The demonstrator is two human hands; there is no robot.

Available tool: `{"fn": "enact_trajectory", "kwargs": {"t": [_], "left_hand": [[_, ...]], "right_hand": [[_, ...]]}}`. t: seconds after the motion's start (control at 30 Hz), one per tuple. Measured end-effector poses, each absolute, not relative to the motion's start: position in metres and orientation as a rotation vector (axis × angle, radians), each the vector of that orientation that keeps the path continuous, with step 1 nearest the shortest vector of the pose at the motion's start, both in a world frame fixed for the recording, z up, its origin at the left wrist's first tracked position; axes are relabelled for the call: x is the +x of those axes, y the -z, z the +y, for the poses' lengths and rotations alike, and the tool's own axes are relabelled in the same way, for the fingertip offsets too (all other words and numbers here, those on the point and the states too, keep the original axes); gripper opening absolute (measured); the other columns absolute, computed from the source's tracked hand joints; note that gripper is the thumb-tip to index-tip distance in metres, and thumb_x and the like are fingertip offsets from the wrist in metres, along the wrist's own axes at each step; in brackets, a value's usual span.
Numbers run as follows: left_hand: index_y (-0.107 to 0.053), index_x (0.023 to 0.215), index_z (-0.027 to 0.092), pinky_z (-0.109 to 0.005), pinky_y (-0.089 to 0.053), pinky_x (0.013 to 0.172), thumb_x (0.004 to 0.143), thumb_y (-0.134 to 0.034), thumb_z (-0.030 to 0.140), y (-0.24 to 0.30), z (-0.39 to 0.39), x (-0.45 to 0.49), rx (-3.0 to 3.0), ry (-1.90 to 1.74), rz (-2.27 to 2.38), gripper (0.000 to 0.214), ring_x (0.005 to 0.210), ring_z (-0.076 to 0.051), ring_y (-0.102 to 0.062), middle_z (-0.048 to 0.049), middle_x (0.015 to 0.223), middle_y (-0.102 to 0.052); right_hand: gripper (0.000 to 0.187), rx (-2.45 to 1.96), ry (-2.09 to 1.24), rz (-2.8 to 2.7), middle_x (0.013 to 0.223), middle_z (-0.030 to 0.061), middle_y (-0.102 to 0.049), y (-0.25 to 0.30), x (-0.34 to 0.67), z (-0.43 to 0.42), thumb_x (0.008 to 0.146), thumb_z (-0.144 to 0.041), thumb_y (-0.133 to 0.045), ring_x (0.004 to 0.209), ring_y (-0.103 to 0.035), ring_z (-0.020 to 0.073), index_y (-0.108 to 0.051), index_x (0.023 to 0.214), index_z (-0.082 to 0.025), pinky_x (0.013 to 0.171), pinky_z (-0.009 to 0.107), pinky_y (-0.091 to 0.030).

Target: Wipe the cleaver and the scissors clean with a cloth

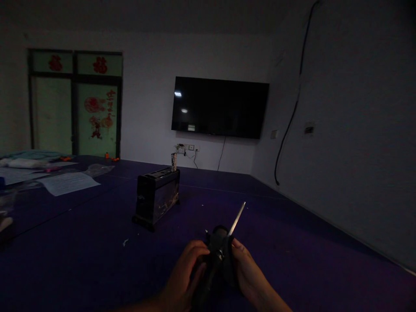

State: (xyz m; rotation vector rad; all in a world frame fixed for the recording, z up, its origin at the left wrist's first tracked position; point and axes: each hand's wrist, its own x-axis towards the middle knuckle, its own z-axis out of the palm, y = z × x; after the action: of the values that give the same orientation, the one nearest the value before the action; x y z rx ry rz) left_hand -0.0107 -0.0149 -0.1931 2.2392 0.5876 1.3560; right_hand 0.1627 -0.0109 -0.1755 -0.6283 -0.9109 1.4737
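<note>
Gadget [218, 242] is gripped in left hand [186, 271] and right hand [249, 271]; pale rod [237, 219] is best kept aimed away, tbh.

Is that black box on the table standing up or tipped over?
Standing up: the black box sits with its feet down on the purple table.

- On the far wall I see a dark flat-screen television [221, 108], light reflections on its left side.
- Below it I make out wall sockets [191, 147] with thin cords.
- Down the right-hand wall I follow a black cable [289, 123].
- At far left I have a framed door [53, 117] bearing red decorations [92, 105].
- Nearer, I see a printed sheet [69, 183] beside clear plastic wrapping [99, 170].
</note>
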Motion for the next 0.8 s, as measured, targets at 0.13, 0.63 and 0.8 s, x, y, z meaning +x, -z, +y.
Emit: {"fn": "enact_trajectory", "kwargs": {"t": [0.13,0.63,0.8], "left_hand": [[-0.051,0.091,0.013,-0.022,-0.038,0.046,0.07,-0.038,0.071,0.2,-0.011,0.012,1.355,-0.903,0.648,0.062,0.05,-0.012,-0.054,-0.0045,0.069,-0.059],[-0.042,0.054,0.019,-0.02,-0.018,0.028,0.054,-0.062,0.065,0.204,0.01,0.03,1.104,-0.576,0.424,0.05,0.021,-0.006,-0.023,0.0098,0.026,-0.028],[-0.044,0.051,0.018,-0.021,-0.019,0.029,0.049,-0.064,0.065,0.213,0.018,0.024,1.187,-0.635,0.532,0.051,0.022,-0.005,-0.024,0.0083,0.027,-0.03]], "right_hand": [[0.014,-0.61,-1.461,-0.883,0.061,0.002,-0.065,0.171,0.17,-0.009,0.063,-0.026,-0.072,0.053,-0.058,0.0151,-0.064,0.072,-0.017,0.054,0.026,-0.043],[0.034,-0.822,-1.361,-0.978,0.055,-0.0005,-0.059,0.167,0.134,0.013,0.054,-0.043,-0.076,0.047,-0.05,0.0103,-0.063,0.066,-0.014,0.046,0.021,-0.038],[0.036,-0.871,-1.363,-0.911,0.054,0.0003,-0.058,0.187,0.13,0.012,0.059,-0.05,-0.07,0.044,-0.05,0.0118,-0.063,0.067,-0.016,0.042,0.023,-0.039]]}}
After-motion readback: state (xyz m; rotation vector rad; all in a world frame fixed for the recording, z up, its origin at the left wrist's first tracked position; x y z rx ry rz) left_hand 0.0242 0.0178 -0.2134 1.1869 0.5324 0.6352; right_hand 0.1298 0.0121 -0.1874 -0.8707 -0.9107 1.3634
